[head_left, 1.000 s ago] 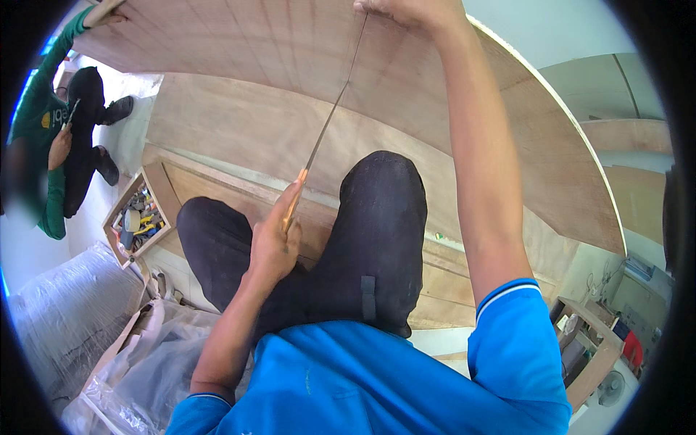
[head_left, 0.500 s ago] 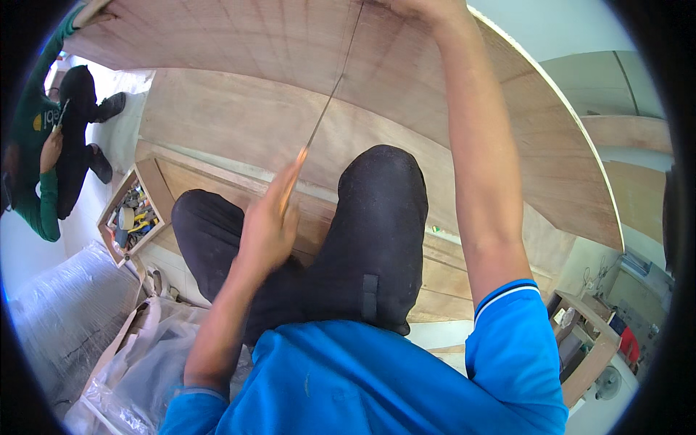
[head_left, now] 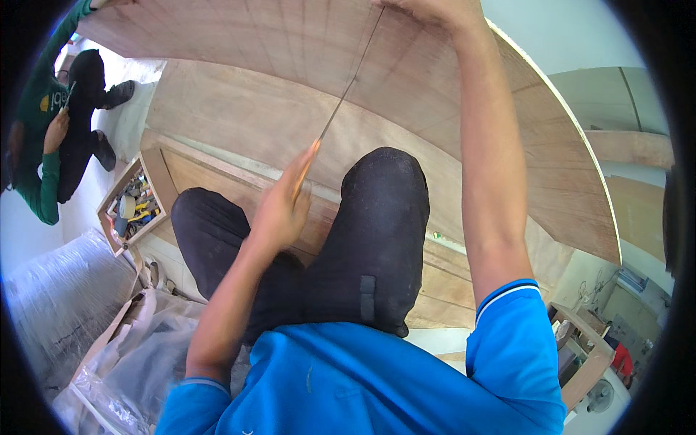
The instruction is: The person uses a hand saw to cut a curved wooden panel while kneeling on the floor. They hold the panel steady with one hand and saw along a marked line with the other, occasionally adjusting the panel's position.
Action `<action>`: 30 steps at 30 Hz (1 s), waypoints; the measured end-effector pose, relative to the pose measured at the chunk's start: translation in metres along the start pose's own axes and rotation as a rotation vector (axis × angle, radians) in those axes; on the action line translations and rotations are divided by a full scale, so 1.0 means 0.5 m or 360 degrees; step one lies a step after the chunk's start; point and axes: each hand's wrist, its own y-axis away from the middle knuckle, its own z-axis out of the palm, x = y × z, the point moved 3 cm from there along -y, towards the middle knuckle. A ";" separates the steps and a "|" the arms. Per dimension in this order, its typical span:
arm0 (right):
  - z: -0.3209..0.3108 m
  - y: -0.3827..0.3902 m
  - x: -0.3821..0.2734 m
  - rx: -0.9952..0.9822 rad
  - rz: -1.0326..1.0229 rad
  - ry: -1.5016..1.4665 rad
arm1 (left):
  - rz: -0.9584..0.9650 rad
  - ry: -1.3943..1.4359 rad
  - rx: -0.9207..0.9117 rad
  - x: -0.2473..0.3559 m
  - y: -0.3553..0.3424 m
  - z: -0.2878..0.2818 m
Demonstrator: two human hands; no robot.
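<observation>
My left hand (head_left: 286, 206) is closed round the orange wooden handle (head_left: 307, 169) of a tool with a long thin metal blade (head_left: 336, 109). The blade points up along a dark line on the underside of a large, curved-looking plywood panel (head_left: 536, 159). My right hand (head_left: 428, 16) is at the top of the view, against the panel where that line ends; its curled fingers are partly cut off, so what they grip is unclear. My dark-trousered knees are bent beneath the panel, over a wooden frame (head_left: 199, 177).
A person in green (head_left: 40, 138) at the left reaches up to the panel, a tool in the other hand. A wooden box of tools (head_left: 134, 206) sits below them. Plastic-wrapped items (head_left: 65, 312) fill the lower left; wooden pieces and a fan (head_left: 600, 395) are lower right.
My left hand and the handle have moved a little up and to the right, blurred by motion. My right hand has shifted slightly rightward in view.
</observation>
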 end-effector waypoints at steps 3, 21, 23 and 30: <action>-0.011 0.008 -0.019 0.0042 -0.0005 0.0047 | 0.0109 0.0031 -0.0006 -0.024 0.011 0.001; -0.031 -0.003 -0.023 -0.0071 0.0137 0.0069 | -0.0105 0.0122 0.0072 -0.040 0.020 0.058; -0.025 -0.012 -0.039 -0.0130 0.0182 0.0010 | -0.0232 -0.0017 0.0132 -0.095 -0.102 0.089; 0.001 0.019 -0.022 0.0003 0.0173 0.0141 | -0.0294 0.0089 0.0084 -0.035 0.014 0.044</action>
